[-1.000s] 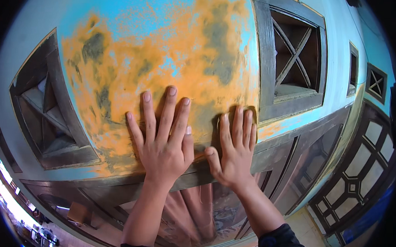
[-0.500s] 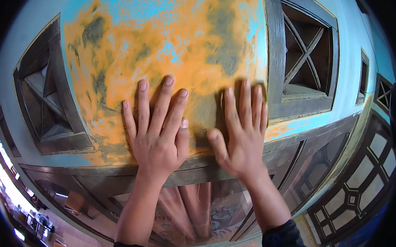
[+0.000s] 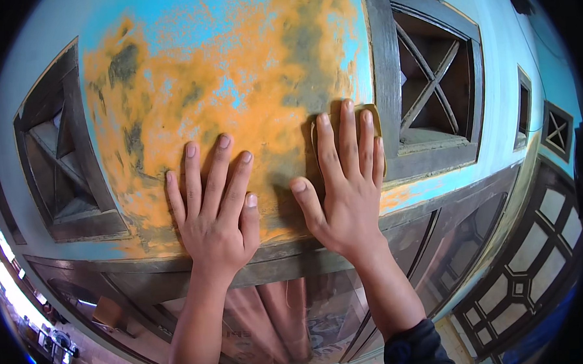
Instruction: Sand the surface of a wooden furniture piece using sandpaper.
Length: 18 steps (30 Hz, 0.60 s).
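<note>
Tan sandpaper sheet [image 3: 375, 123], likely thin and floppy, lies pinned flat under the right hand [image 3: 344, 193], fingers together, beside the vent opening [image 3: 431, 91]; left hand [image 3: 212, 218] splays on the wall [image 3: 235, 87].

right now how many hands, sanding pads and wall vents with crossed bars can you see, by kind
hands: 2, left hand bare on the wall, right hand flat on the pad
sanding pads: 1, tan sanding pad
vents: 4, left, middle, two small right
total: 7

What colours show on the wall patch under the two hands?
Mostly orange with grey-green smudges, over sky-blue paint, on the wall patch; seen in the head view, around the left hand and right hand.
</note>
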Each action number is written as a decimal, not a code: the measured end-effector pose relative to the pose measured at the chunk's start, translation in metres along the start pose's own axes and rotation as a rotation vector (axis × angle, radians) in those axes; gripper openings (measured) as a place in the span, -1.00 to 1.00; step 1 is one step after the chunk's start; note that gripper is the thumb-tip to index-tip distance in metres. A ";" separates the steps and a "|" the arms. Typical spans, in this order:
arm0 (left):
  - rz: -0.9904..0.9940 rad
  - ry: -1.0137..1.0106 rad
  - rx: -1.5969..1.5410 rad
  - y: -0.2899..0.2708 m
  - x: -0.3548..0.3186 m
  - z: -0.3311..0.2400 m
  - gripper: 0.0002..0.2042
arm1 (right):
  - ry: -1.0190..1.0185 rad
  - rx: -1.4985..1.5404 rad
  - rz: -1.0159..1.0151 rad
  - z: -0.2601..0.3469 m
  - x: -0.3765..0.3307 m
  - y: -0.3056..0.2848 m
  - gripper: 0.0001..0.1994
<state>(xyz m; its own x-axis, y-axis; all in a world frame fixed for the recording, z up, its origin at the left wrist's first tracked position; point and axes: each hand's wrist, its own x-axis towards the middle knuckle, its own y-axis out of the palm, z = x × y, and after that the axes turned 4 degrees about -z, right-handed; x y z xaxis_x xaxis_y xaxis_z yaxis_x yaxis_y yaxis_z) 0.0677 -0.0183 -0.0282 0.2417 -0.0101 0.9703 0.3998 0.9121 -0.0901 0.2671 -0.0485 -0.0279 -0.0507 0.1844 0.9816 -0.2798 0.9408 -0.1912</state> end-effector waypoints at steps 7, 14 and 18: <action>-0.016 0.003 -0.026 0.001 -0.001 -0.004 -0.56 | -0.010 -0.059 0.061 -0.006 -0.048 -0.003 -0.21; -0.045 -0.005 -0.049 -0.004 0.000 0.010 -0.57 | -0.061 -0.061 -0.013 -0.010 -0.002 -0.005 -0.13; -0.081 0.010 -0.047 -0.007 0.012 0.028 -0.56 | -0.120 -0.117 0.124 -0.014 -0.052 -0.002 -0.10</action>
<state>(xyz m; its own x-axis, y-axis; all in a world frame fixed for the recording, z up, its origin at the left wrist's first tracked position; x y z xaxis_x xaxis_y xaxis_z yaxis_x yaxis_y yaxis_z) 0.0427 -0.0133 -0.0091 0.2156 -0.0878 0.9725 0.4599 0.8877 -0.0219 0.2837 -0.0565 -0.0788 -0.1936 0.2719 0.9426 -0.1518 0.9410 -0.3026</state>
